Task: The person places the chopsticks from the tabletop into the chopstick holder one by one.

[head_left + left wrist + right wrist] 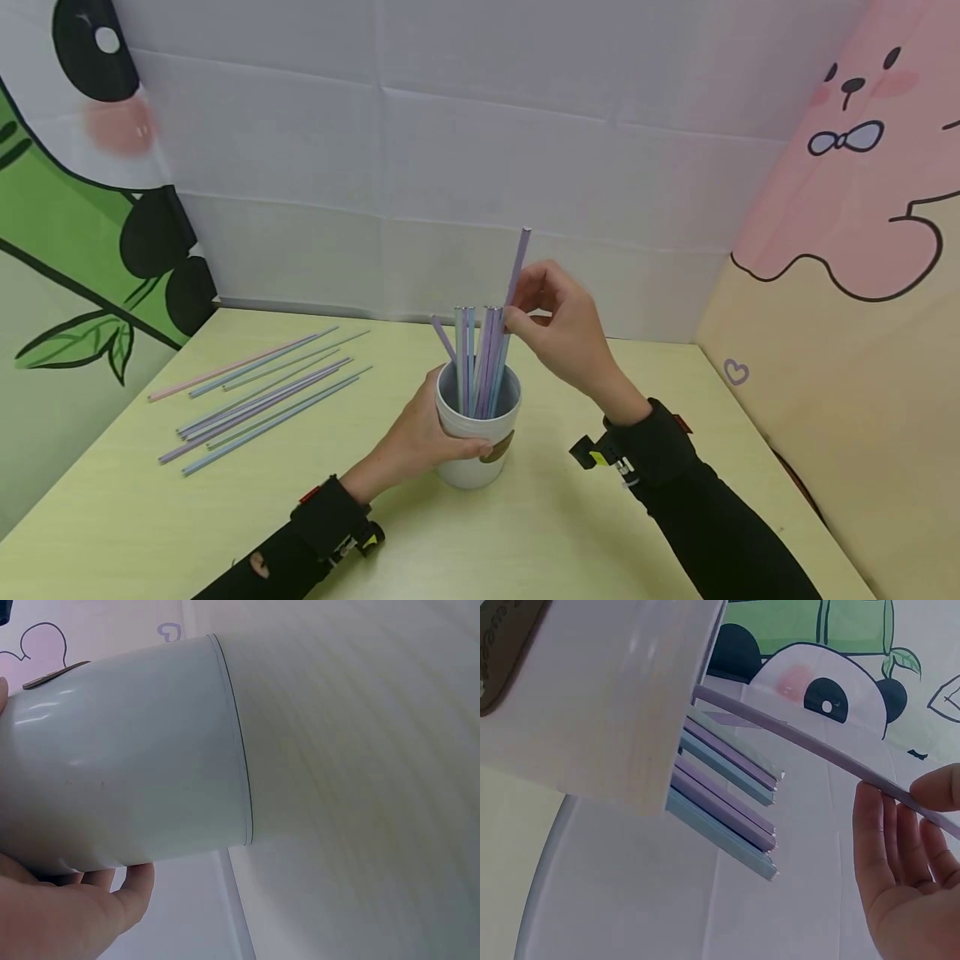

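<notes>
A white cup with a brown label stands upright on the table, several purple, blue and green straws leaning inside it. My left hand holds the cup from its left side, thumb across the front. Pinched between thumb and fingers of my right hand is a long purple straw, which rises well above the others. In the right wrist view this purple straw slants from the cup's rim to my fingertips. Its lower end is hidden in the cup.
Loose pink, blue, green and purple straws lie side by side on the left of the pale yellow table. A white cloth hangs behind, with printed animal panels at left and right.
</notes>
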The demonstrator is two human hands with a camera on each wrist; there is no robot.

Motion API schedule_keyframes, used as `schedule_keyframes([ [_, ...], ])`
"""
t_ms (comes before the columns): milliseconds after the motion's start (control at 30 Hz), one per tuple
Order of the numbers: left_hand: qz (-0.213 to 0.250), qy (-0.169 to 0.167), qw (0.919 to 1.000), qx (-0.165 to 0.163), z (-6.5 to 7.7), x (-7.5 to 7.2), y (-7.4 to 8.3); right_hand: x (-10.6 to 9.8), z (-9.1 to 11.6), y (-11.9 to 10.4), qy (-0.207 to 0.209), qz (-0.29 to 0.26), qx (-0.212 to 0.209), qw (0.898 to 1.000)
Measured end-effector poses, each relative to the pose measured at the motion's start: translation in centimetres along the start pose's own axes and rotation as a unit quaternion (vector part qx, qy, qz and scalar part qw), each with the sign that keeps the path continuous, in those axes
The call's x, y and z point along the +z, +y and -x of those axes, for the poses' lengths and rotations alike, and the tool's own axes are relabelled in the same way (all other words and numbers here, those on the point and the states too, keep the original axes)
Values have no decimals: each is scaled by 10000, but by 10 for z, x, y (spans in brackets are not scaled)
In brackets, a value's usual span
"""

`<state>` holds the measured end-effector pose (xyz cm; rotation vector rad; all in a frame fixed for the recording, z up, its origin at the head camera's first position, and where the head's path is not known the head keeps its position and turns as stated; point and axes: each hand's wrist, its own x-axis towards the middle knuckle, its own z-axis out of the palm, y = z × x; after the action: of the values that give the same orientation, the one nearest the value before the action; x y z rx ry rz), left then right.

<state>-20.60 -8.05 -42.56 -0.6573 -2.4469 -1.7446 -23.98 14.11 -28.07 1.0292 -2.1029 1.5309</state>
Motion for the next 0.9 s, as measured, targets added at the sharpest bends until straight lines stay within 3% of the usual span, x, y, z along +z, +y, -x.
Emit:
schedule_keyframes([
  [533, 52, 19, 10000, 34, 0, 0, -1, 20, 16, 23, -233, 278, 474, 9982],
  [900, 105, 0, 9999, 13, 0, 0, 0, 15, 25, 25, -160, 512, 562, 9970],
])
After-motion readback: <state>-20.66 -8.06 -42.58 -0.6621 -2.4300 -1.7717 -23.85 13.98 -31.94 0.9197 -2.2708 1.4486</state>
